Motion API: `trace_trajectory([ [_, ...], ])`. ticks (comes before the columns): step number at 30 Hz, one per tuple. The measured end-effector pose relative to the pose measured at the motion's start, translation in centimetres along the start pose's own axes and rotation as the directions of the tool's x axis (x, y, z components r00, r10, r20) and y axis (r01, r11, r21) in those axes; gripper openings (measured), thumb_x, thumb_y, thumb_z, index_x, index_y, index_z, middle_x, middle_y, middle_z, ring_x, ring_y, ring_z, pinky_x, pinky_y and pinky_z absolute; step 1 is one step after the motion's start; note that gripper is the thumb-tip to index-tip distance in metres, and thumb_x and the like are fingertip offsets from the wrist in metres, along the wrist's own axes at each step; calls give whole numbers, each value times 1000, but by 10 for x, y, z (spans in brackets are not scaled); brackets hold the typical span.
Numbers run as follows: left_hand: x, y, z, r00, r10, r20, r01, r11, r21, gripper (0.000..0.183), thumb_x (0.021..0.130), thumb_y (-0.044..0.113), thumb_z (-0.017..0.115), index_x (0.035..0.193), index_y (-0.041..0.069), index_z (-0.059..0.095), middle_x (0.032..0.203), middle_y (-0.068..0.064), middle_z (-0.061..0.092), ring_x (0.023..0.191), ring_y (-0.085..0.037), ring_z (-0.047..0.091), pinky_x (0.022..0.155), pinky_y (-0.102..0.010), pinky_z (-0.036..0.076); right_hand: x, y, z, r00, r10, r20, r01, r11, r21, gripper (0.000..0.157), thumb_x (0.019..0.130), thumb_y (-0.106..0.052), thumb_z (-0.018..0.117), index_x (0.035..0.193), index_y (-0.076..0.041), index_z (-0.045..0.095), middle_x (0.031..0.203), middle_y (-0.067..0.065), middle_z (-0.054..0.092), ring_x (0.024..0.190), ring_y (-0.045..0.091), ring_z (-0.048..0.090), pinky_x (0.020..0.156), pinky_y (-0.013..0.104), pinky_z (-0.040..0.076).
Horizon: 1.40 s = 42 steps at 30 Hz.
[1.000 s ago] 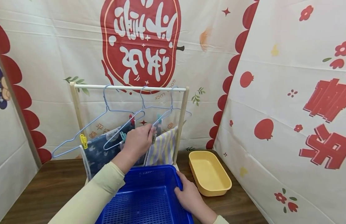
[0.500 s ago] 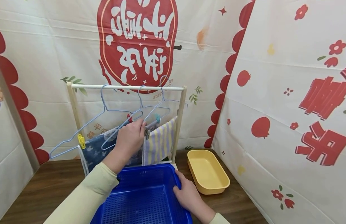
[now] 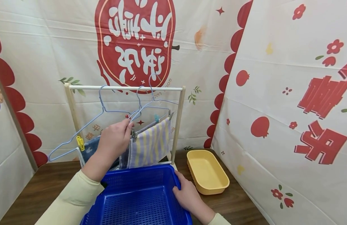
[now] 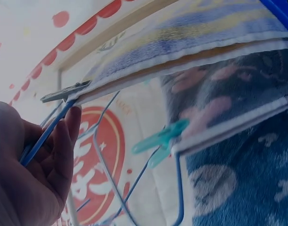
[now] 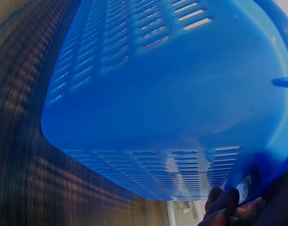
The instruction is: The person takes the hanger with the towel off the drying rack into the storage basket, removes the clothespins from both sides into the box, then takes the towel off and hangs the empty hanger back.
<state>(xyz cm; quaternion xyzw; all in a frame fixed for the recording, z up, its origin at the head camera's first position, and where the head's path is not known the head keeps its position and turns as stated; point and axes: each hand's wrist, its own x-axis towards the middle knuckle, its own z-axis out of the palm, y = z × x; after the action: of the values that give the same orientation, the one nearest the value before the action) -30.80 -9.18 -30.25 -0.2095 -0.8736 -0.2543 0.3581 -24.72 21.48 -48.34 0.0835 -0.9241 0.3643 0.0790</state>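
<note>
My left hand [image 3: 114, 137] grips the lower left side of a blue wire clothes hanger [image 3: 153, 93]. From that hanger, held by grey clips [image 3: 134, 135], hangs a towel striped in purple and yellow [image 3: 152, 143]. The hanger's hook stands above the white rail of the drying rack [image 3: 125, 88]. Two more hangers stay hooked on the rail, with dark blue patterned towels [image 4: 243, 155] partly hidden behind my hand and the striped towel. A teal clip [image 4: 160, 140] shows close by in the left wrist view. My right hand [image 3: 188, 195] holds the right rim of a blue plastic basket [image 3: 169, 200].
On the wooden table [image 3: 49, 184], a shallow yellow tub [image 3: 208, 172] stands right of the basket. The rack's right post [image 3: 177, 128] rises close behind the basket. Printed cloth walls [image 3: 207, 72] enclose the back and right. A yellow clip [image 3: 80, 143] sits on the leftmost hanger.
My left hand has moved left and toward me, taking the hanger and striped towel along; the hook has lifted off the rail. My right hand stays on the basket rim.
</note>
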Motion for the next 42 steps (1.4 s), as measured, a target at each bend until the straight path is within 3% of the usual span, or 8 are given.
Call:
trace_trajectory([
  [7, -10, -8, -27, 1000, 16, -23, -16, 1000, 6, 31, 118, 21, 54, 88, 13, 60, 64, 1, 45, 56, -23, 46, 54, -39, 35, 0, -1, 0, 1000, -8, -2, 8, 1000, 5, 68, 96, -8, 69, 161, -3, 51, 130, 26, 75, 103, 27, 76, 82, 52, 63],
  [16, -23, -20, -50, 992, 72, -108, -70, 997, 21, 21, 114, 17, 62, 96, 12, 72, 64, 5, 49, 58, -19, 48, 56, -38, 36, 0, 0, 0, 1000, 6, 15, -6, 1000, 17, 68, 97, -9, 68, 163, -3, 49, 130, 26, 75, 98, 23, 75, 80, 51, 64],
  [21, -31, -22, -63, 990, 82, -113, -84, 996, -9, 17, 113, 15, 63, 105, 11, 77, 70, 5, 59, 63, -16, 53, 57, -36, 40, 0, 1, -1, 1000, 7, 7, -7, 1000, 20, 68, 97, -9, 68, 163, -3, 50, 130, 26, 75, 97, 23, 75, 79, 50, 63],
  [27, -38, -23, -81, 991, 72, -110, -79, 995, -59, 16, 113, 12, 64, 111, 10, 79, 86, -3, 77, 71, -20, 71, 66, -41, 55, 0, 2, 0, 1000, -4, -7, 4, 1000, 6, 68, 97, -9, 69, 162, -3, 50, 128, 26, 75, 96, 23, 75, 79, 50, 63],
  [31, -43, -26, -92, 994, 50, -96, -60, 993, -106, 18, 114, 12, 62, 114, 10, 79, 92, -5, 80, 73, -19, 74, 69, -26, 55, 0, 3, 1, 1000, -7, -11, 7, 1000, -3, 67, 97, -9, 69, 162, -3, 51, 127, 26, 75, 95, 22, 75, 79, 49, 63],
  [35, -46, -31, -102, 993, 71, -91, -84, 986, -144, 19, 114, 11, 61, 115, 11, 79, 92, -2, 79, 73, -9, 71, 69, -12, 49, -1, 4, 1, 1000, -17, -12, 18, 1000, 3, 67, 97, -9, 69, 161, -3, 51, 126, 26, 76, 94, 22, 75, 78, 48, 63],
  [42, -50, -37, -109, 992, 121, -45, -126, 981, -150, 19, 113, 7, 62, 117, 12, 80, 93, 0, 76, 73, -5, 67, 67, -13, 49, -2, 4, 1, 1000, -16, -2, 16, 1000, 1, 67, 98, -9, 69, 162, -2, 50, 129, 26, 75, 95, 20, 74, 81, 49, 62],
])
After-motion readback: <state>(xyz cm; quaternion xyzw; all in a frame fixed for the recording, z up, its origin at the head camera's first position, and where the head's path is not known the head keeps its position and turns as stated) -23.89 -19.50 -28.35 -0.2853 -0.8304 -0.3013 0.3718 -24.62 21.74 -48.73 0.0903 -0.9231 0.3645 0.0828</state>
